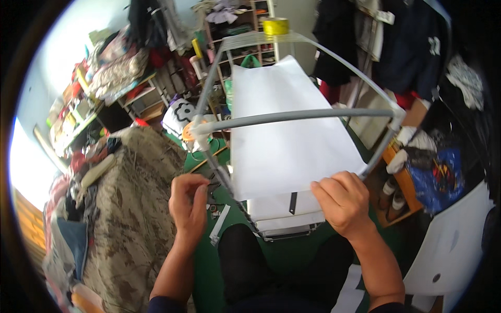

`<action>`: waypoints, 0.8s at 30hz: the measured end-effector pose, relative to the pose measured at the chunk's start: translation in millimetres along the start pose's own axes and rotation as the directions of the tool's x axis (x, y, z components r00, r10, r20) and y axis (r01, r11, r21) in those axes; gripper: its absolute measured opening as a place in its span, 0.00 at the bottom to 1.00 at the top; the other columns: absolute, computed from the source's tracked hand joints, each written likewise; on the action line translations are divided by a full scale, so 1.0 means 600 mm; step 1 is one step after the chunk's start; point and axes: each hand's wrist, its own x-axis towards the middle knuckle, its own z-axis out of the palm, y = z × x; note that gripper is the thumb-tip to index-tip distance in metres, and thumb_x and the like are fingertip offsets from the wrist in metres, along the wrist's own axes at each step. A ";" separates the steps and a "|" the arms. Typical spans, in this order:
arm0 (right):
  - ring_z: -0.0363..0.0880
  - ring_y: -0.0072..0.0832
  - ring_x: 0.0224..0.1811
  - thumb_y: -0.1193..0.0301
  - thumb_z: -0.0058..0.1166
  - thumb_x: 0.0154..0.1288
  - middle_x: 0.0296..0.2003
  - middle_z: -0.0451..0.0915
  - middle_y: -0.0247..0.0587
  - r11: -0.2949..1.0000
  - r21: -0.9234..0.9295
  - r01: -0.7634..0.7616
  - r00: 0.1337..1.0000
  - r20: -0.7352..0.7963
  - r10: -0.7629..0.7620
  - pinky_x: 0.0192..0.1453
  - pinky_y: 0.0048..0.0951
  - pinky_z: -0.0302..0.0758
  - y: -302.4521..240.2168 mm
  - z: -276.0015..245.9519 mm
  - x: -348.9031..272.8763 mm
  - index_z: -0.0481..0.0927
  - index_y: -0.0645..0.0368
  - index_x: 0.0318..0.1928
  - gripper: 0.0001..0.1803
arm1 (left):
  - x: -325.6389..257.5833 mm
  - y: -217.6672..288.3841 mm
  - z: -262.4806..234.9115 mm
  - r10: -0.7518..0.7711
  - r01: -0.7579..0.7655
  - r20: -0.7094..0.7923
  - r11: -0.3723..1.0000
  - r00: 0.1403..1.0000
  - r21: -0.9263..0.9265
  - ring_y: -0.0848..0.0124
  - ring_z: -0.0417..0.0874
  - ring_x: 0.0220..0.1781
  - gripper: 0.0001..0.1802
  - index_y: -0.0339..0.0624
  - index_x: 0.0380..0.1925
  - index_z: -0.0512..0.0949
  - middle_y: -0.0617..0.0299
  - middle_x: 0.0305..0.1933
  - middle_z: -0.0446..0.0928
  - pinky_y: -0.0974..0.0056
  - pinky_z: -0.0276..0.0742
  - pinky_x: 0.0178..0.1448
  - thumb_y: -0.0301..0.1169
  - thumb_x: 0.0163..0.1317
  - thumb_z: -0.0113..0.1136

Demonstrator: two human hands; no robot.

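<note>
A large white sheet (287, 151) lies lengthwise inside a grey tube frame (302, 116), its far end curling up. My right hand (342, 201) is closed at the sheet's near right edge, thumb and fingers pinching it. Left of the sheet's near left corner, apart from it, my left hand (188, 203) hangs with its fingers curled toward the thumb. Whatever those fingers might hold is too small to make out. Below the sheet's near edge shows a white box-like base (284, 215) with a black strip (293, 203) on it.
A yellow tape roll (275, 26) sits on the frame's far top. Camouflage cloth (138, 208) covers a heap at left. At right are a wooden shelf (402, 180) with shoes, a blue plastic bag (438, 177) and a white panel (449, 240). Small parts (214, 210) lie on the green floor.
</note>
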 end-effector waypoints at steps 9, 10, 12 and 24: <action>0.80 0.37 0.36 0.85 0.69 0.53 0.36 0.82 0.38 0.999 -0.021 0.044 0.996 0.082 -0.042 0.38 0.37 0.78 -0.009 -0.003 0.014 0.88 0.64 0.38 0.11 | 0.029 -0.095 0.072 -0.449 0.592 0.386 0.590 0.806 -0.549 0.82 0.70 0.31 0.07 0.41 0.43 0.80 0.67 0.34 0.81 0.73 0.66 0.35 0.33 0.78 0.58; 0.80 0.37 0.36 0.85 0.69 0.53 0.36 0.82 0.38 0.999 -0.022 0.045 0.995 0.087 -0.043 0.38 0.37 0.78 -0.010 -0.001 0.014 0.88 0.64 0.38 0.11 | 0.035 -0.093 0.075 -0.453 0.615 0.415 0.589 0.789 -0.525 0.82 0.69 0.30 0.09 0.41 0.41 0.80 0.67 0.34 0.81 0.73 0.65 0.34 0.34 0.78 0.58; 0.80 0.38 0.36 0.86 0.70 0.52 0.36 0.82 0.38 0.999 -0.025 0.038 0.995 0.098 -0.035 0.38 0.37 0.78 -0.013 0.000 0.013 0.88 0.64 0.38 0.11 | 0.047 -0.108 0.085 -0.418 0.611 0.450 0.610 0.789 -0.504 0.82 0.69 0.30 0.10 0.41 0.40 0.80 0.67 0.33 0.81 0.73 0.64 0.34 0.35 0.78 0.59; 0.80 0.37 0.37 0.86 0.69 0.54 0.35 0.83 0.39 0.997 -0.033 0.071 0.993 0.101 -0.068 0.37 0.36 0.78 -0.011 -0.002 0.011 0.88 0.65 0.39 0.11 | 0.151 -0.126 0.103 -0.380 0.442 0.474 0.897 0.794 -0.023 0.71 0.76 0.25 0.26 0.29 0.27 0.85 0.57 0.20 0.78 0.58 0.76 0.34 0.47 0.67 0.69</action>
